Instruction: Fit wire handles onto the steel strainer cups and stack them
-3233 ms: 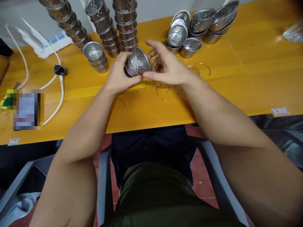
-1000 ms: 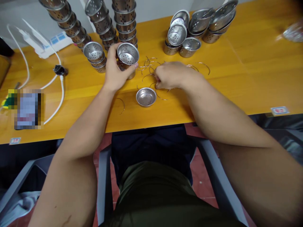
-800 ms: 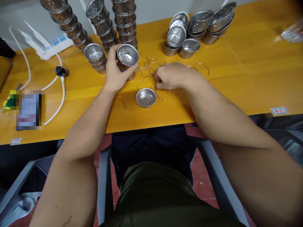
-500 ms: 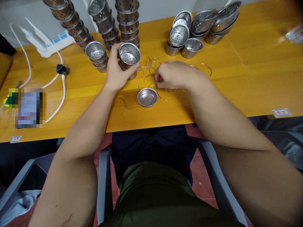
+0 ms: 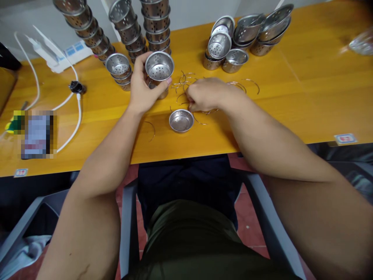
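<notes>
My left hand [image 5: 145, 83] is wrapped round a perforated metal cup [image 5: 159, 67], which sits upright over another cup below it. My right hand [image 5: 205, 94] is closed low over the table, its fingertips beside a scatter of thin curved wires [image 5: 183, 79]; what the fingers pinch, if anything, is hidden. Just in front of those fingertips stands a shallow perforated metal cup [image 5: 181, 120], open side up. A single curved wire [image 5: 152, 130] lies to its left.
Tall leaning stacks of perforated cups [image 5: 155, 25] rise at the back left, with a short stack [image 5: 119, 68] before them. Loose cups [image 5: 235, 60] are heaped at the back right. On the left lie a white cable [image 5: 79, 116], a power strip [image 5: 62, 58] and a blurred-out phone-like object [image 5: 36, 134].
My right hand has shifted slightly left and toward me, closer to the shallow cup. My left hand keeps its hold on the perforated cup.
</notes>
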`<state>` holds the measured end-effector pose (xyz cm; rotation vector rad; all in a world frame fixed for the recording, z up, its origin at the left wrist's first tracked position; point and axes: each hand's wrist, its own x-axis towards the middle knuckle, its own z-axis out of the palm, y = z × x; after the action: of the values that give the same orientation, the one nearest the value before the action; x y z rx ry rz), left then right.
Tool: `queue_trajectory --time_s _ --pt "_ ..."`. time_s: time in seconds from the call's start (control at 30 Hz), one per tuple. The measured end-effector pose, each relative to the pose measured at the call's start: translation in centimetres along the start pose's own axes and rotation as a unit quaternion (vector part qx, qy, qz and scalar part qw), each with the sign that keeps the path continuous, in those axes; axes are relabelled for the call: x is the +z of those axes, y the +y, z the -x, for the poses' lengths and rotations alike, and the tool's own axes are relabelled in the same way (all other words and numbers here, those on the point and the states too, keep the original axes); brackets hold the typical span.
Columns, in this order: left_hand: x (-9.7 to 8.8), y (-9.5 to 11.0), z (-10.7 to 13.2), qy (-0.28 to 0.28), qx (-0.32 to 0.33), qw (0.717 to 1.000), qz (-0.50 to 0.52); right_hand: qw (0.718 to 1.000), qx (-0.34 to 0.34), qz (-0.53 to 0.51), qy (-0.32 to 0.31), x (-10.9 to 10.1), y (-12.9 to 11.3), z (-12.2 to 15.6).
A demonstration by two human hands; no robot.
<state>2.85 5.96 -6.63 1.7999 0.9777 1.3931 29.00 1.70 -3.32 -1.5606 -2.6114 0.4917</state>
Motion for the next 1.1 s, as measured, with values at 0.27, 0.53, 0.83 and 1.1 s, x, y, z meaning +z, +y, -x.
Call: queue_trajectory --time_s 0.27,0.53,0.83,1.1 --pt "-0.4 -1.8 -0.5 0.016 0.070 0.997 0.041 0.997 0.031 0.066 0.008 -1.4 0.2 1.3" --pt "-0.6 -2.9 -1.3 -0.039 0.103 0.983 0.148 0.964 -0.011 -0.241 0.112 -3.1 1.0 2.5" --pt "-0.2 0.6 1.0 -0.122 -0.082 0.962 0.229 0.920 0.037 -0.357 0.159 -2.7 0.6 1.8" --pt "0.5 0.5 1.1 -0.079 -0.028 0.987 0.140 0.907 0.015 -0.366 0.206 -2.0 1.1 1.6"
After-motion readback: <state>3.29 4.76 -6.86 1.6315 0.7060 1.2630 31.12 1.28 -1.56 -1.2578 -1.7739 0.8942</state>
